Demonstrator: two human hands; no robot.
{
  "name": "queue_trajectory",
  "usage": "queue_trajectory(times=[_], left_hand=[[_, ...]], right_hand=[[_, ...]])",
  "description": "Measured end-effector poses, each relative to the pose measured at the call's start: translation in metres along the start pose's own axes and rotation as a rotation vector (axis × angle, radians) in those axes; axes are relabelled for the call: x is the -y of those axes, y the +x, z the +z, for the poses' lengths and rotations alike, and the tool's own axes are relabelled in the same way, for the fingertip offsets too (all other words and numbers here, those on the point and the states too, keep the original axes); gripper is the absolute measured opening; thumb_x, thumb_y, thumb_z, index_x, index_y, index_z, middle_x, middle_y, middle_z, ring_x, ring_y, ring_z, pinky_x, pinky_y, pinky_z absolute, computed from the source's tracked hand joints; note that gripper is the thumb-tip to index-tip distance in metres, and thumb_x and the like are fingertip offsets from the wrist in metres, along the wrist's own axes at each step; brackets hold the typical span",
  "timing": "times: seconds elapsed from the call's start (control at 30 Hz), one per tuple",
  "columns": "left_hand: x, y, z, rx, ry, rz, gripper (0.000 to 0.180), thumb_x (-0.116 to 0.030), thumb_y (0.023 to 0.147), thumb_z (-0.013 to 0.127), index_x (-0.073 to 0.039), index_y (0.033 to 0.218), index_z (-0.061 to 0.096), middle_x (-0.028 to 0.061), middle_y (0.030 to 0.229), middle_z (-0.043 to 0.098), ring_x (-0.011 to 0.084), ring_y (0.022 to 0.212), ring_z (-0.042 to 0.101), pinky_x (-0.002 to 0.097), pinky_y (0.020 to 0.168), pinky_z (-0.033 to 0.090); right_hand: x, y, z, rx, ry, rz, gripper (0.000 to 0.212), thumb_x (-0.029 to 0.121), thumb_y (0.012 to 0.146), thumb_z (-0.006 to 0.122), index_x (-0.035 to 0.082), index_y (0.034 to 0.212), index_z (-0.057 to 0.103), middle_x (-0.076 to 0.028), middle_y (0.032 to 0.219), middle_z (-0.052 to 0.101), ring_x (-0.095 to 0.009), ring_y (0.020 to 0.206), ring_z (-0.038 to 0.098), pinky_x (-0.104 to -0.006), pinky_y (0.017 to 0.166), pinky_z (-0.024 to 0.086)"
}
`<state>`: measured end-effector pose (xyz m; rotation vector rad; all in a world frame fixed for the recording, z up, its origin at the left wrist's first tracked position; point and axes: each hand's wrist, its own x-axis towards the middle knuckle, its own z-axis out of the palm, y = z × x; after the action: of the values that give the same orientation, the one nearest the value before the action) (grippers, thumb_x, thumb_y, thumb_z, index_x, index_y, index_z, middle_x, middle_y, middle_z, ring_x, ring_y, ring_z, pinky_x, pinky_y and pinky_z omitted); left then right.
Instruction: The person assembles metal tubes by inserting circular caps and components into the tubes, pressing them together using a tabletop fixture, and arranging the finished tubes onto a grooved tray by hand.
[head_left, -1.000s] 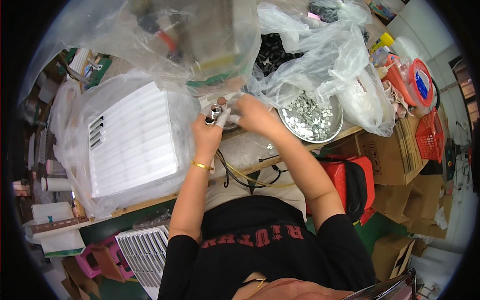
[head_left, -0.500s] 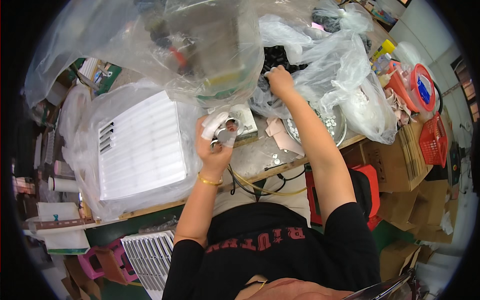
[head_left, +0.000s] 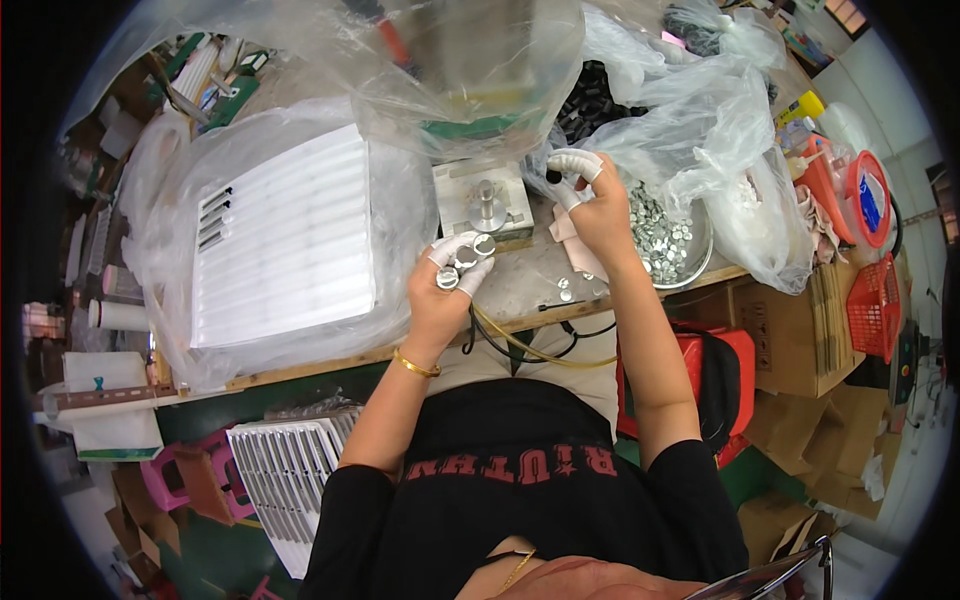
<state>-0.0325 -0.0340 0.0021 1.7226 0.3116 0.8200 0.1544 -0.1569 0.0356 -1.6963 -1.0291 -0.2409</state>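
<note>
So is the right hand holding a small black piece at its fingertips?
Yes, the right hand pinches a small black piece between white-taped fingertips, above the metal bowl.

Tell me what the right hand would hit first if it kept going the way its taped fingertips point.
The right hand points up and left, a small black part pinched in its white-taped fingertips. Straight on lies the crumpled clear plastic bag of black parts, probably met first; depth is unclear.

The scene is brightly and evenly lit from overhead, and only soft shadows are cast. Glare is thrown off the clear plastic bags and the white louvred panel. Straight edges of the bench are bent by the fisheye lens. A black vignette is seen around the rim, where detail is smeared.
</note>
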Motion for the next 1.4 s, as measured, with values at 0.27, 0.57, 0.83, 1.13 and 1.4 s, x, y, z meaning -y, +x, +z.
queue_trajectory(times=[0.27,0.57,0.83,1.13,1.4], left_hand=[[0.0,-0.007,-0.001,0.019,-0.055,-0.049,0.026,0.006,0.077,0.068,0.002,0.103,0.063,0.0055,0.1,0.06,0.0118,0.089,0.057,0.0247,0.08,0.046],[0.002,-0.01,-0.001,0.051,-0.03,-0.075,0.03,0.005,0.076,0.069,0.001,0.104,0.062,0.0065,0.101,0.06,0.0124,0.09,0.057,0.0246,0.08,0.046],[0.012,-0.011,0.003,0.088,0.012,-0.076,0.028,-0.001,0.075,0.072,-0.001,0.102,0.063,0.0059,0.096,0.061,0.0129,0.085,0.058,0.0253,0.076,0.046],[0.009,-0.009,0.006,0.134,-0.06,-0.164,0.02,0.003,0.075,0.069,0.001,0.094,0.062,0.0068,0.097,0.063,0.0129,0.084,0.057,0.0257,0.076,0.045],[0.012,-0.018,-0.005,0.131,0.017,-0.139,0.026,0.003,0.076,0.07,0.001,0.101,0.063,0.0047,0.097,0.063,0.0109,0.087,0.058,0.0242,0.078,0.046]], right_hand=[[0.003,-0.018,0.012,0.023,0.217,0.152,0.027,-0.002,0.078,0.064,0.004,0.105,0.063,-0.004,0.107,0.063,-0.007,0.073,0.054,-0.0219,0.054,0.045],[0.01,-0.017,0.023,0.119,0.25,0.231,0.03,0.003,0.083,0.064,0.001,0.112,0.059,-0.004,0.09,0.061,-0.008,0.07,0.055,-0.0232,0.054,0.046],[0.049,0.016,0.036,0.269,-0.119,0.264,0.024,0.016,0.076,0.065,0.0,0.094,0.064,-0.014,0.071,0.059,-0.026,0.067,0.061,-0.0343,0.061,0.046],[0.045,0.027,0.052,0.378,-0.406,0.037,0.012,0.007,0.066,0.058,0.001,0.076,0.062,-0.02,0.078,0.063,-0.037,0.073,0.062,-0.0438,0.067,0.05],[0.013,0.0,-0.016,0.279,0.019,0.499,0.037,0.028,0.073,0.071,0.004,0.101,0.068,-0.02,0.086,0.066,-0.033,0.08,0.063,-0.0363,0.075,0.049]])
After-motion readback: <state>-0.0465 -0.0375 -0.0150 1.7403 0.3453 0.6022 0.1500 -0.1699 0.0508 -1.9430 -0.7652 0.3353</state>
